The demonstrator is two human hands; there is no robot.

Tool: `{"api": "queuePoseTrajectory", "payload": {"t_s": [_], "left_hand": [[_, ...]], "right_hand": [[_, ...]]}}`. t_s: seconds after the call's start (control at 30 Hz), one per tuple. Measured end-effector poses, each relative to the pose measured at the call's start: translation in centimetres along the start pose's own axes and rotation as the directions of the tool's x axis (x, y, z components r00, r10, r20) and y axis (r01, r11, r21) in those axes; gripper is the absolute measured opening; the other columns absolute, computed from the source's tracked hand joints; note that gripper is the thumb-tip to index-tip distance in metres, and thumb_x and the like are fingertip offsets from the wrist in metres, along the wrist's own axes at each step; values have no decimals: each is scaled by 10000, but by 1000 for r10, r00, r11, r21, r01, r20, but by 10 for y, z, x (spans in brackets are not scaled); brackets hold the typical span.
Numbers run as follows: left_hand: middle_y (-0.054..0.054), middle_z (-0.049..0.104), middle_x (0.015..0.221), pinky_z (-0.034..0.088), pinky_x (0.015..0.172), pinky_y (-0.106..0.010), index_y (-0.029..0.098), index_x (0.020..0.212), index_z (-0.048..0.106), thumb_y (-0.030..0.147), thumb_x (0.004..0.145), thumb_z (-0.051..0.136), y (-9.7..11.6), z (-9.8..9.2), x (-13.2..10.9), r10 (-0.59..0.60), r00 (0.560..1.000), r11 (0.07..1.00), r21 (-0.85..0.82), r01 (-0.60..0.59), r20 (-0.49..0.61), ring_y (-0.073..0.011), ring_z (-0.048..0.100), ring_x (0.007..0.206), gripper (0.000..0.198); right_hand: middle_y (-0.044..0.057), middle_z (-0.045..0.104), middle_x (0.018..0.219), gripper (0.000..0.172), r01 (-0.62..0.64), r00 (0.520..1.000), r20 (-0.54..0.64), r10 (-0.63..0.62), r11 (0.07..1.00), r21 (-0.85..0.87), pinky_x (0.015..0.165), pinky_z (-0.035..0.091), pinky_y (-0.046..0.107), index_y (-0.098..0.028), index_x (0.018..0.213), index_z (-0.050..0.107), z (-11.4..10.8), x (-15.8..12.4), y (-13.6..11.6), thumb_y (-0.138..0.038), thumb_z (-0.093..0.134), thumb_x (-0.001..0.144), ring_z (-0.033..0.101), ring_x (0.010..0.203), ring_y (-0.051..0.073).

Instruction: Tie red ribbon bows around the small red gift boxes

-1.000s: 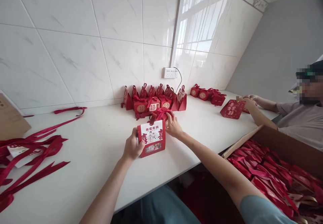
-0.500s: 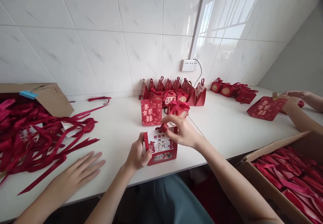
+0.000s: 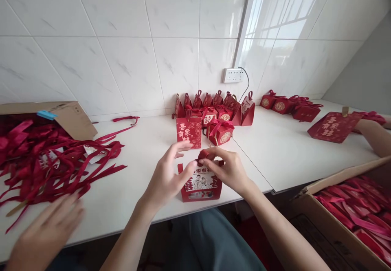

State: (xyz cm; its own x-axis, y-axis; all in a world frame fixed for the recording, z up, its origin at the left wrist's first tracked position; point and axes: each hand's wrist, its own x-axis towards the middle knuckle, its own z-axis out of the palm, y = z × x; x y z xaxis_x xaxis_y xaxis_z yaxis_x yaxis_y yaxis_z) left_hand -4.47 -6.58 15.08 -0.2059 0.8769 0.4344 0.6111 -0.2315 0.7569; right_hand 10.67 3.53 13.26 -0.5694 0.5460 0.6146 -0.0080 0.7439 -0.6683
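Note:
A red gift box (image 3: 200, 184) with a printed picture of a couple stands near the front edge of the white table (image 3: 146, 148). My left hand (image 3: 168, 179) is at the box's upper left, thumb against its top edge and fingers raised over it. My right hand (image 3: 229, 170) pinches the red top flap (image 3: 204, 154) of the same box. Just behind stand a flat red box with gold characters (image 3: 188, 131) and a ribbon-tied box (image 3: 220, 131).
Another person's hand (image 3: 45, 234) lies at the lower left beside a heap of red ribbons (image 3: 45, 161) spilling from a cardboard box (image 3: 73, 118). Finished boxes (image 3: 214, 100) line the wall. A second person's arm (image 3: 372, 134) holds a flat red carton (image 3: 334, 126). A carton of ribbons (image 3: 351, 206) stands at right.
My left hand moved from the box's side up to its top. My right hand came down onto the top flap. The other person's hand at the lower left drew back.

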Motion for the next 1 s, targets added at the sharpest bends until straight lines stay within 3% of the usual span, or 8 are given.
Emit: {"api": "queuePoseTrajectory", "payload": {"t_s": [0.1,0.2,0.37,0.5,0.6,0.7,0.83,1.0], "left_hand": [[-38,669,1007,536,808,-297,210,1009,577,303,853,544,8,10,8,112,994,992,55,-112,13,-168,647,915,185],[-17,679,871,547,656,-219,192,924,574,247,855,548,-2,22,9,180,979,983,60,-175,-96,-122,659,743,91],[-1,664,829,539,660,-195,196,914,529,163,829,582,-18,35,6,331,906,944,106,-314,-266,-111,658,742,106],[-25,650,910,520,749,-211,196,858,531,113,857,505,-10,26,7,366,923,926,140,-349,-116,-124,645,869,87],[-32,659,991,510,782,-212,205,878,582,122,871,477,-2,10,10,284,956,944,155,-293,77,-137,635,936,134],[-16,676,968,513,782,-206,217,927,610,132,866,499,1,0,15,267,944,949,118,-292,194,-133,643,915,152],[-34,669,989,515,817,-231,209,914,633,109,846,532,-2,0,19,357,919,925,69,-373,169,-147,633,947,158],[-37,644,854,532,684,-215,195,881,646,61,835,537,-7,9,20,465,885,884,37,-466,32,-124,634,804,178]], "right_hand": [[-10,607,625,178,-24,994,-107,34,995,96,485,427,215,-193,700,579,9,-3,6,-295,575,846,561,545,117],[-16,547,582,296,-18,989,-145,38,991,136,482,399,221,-185,622,533,15,-7,10,-294,495,895,508,518,105],[25,621,816,72,82,985,-160,-57,985,155,623,473,257,-193,898,559,12,-16,12,-223,567,834,589,706,147],[21,610,800,99,172,967,-209,-147,979,110,645,472,277,-206,889,554,14,-19,15,-161,578,805,577,712,152],[14,599,781,63,151,969,-213,-122,980,128,623,460,270,-204,869,554,17,-19,17,-163,563,821,568,689,144],[4,581,751,32,112,978,-192,-84,983,143,592,442,262,-201,840,545,18,-18,16,-173,553,828,550,655,136],[-9,548,706,48,113,974,-212,-83,984,135,550,409,256,-203,795,522,18,-17,14,-166,535,823,512,608,129],[-10,517,695,56,132,969,-227,-102,984,119,546,396,254,-202,805,522,20,-18,15,-149,538,815,487,599,125]]}}
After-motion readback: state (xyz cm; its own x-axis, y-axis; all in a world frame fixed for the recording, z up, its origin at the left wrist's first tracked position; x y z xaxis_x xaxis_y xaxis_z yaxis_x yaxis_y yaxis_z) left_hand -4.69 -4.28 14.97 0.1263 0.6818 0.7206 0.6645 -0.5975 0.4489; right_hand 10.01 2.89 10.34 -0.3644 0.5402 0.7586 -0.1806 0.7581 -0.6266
